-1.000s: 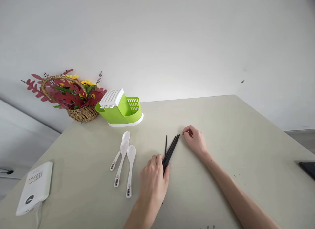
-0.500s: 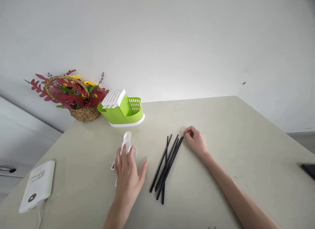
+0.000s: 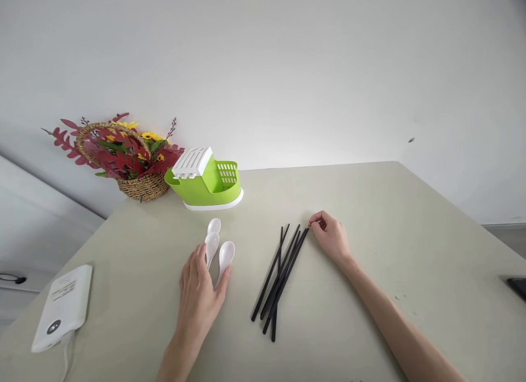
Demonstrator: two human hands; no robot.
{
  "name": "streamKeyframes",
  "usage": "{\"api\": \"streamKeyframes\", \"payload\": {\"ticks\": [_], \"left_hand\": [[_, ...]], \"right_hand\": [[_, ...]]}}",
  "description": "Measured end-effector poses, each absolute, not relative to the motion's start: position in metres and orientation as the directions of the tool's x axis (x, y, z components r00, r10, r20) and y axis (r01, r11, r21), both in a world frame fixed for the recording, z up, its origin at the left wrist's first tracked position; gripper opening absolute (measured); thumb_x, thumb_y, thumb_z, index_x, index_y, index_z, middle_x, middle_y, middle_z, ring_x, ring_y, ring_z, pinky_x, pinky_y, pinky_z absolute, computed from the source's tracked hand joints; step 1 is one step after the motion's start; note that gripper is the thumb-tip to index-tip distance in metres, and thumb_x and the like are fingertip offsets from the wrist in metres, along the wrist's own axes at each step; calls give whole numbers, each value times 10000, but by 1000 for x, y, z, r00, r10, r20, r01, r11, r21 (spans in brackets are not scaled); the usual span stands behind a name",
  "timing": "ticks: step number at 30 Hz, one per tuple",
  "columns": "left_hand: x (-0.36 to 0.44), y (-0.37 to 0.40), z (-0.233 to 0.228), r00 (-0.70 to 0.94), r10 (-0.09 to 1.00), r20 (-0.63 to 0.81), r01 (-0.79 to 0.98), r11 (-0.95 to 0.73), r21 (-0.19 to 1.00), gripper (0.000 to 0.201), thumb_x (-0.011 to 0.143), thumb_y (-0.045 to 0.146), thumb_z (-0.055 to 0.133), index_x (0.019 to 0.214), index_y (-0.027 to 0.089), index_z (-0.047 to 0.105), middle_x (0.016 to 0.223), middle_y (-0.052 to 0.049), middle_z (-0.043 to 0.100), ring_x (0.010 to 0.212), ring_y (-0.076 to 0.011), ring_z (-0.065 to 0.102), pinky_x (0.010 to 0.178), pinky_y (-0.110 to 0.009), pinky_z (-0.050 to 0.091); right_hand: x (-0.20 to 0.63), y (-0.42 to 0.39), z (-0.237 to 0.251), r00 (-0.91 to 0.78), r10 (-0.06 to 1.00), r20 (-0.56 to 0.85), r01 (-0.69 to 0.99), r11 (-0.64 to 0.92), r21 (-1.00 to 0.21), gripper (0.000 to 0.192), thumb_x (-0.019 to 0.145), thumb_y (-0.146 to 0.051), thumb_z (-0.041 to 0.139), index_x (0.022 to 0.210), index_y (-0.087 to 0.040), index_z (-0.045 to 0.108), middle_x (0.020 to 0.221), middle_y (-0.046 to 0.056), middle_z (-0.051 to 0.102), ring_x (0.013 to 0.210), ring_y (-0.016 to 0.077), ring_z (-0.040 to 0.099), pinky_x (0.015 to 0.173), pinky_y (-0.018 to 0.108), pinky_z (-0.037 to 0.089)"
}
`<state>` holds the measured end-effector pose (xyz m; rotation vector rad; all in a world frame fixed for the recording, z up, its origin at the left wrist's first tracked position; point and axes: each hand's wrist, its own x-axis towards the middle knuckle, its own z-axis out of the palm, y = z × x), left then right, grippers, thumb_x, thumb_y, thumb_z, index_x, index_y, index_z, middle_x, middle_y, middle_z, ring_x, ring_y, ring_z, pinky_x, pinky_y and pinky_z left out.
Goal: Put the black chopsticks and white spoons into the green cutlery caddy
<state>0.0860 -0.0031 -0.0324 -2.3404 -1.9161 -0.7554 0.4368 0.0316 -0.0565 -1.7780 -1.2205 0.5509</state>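
Note:
My left hand (image 3: 199, 294) lies flat over the handles of three white spoons (image 3: 219, 250), fingers spread and resting on them; their bowls stick out beyond the fingertips. Several black chopsticks (image 3: 281, 275) lie loose on the beige table (image 3: 370, 206), fanned towards the far right. My right hand (image 3: 331, 237) rests on the table at their far tips, fingers curled, thumb and forefinger pinched close to the ends. A green and white cutlery drainer (image 3: 205, 179) stands at the back, beyond the spoons.
A wicker basket of red and yellow artificial flowers (image 3: 123, 154) sits at the back left against the wall. A white power bank (image 3: 61, 308) with a cable lies near the left edge. A dark flat object (image 3: 518, 286) shows at the right edge.
My left hand let go of the chopstick bundle, which now lies spread out, and moved left onto the spoons. My right hand stayed at the chopstick tips.

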Motion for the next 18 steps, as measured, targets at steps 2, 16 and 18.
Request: {"api": "streamKeyframes", "payload": {"ticks": [2,16,18], "left_hand": [[84,-2,-31,120,918,378,924,-242,296,698,1012,576,497,1560,177,332,1491,-212,546,1399,-408,510,1101,-606,470],[81,2,-30,96,905,413,959,-195,204,627,1001,619,470,1409,142,490,1259,-202,627,1130,-385,596,967,-554,506],[80,2,-30,86,910,406,965,-178,193,616,995,629,458,1373,146,515,1216,-195,642,1087,-381,607,923,-537,511]], "right_hand": [[437,32,-57,416,902,116,509,-125,-851,146,814,-281,495,814,-258,639,788,2,749,613,182,584,654,309,416],[437,30,-57,418,902,114,504,-126,-854,146,820,-285,499,816,-255,642,812,12,757,622,181,590,657,310,424],[437,30,-57,417,901,121,506,-120,-854,149,821,-285,499,818,-254,645,815,16,759,630,185,596,663,312,427]]}}
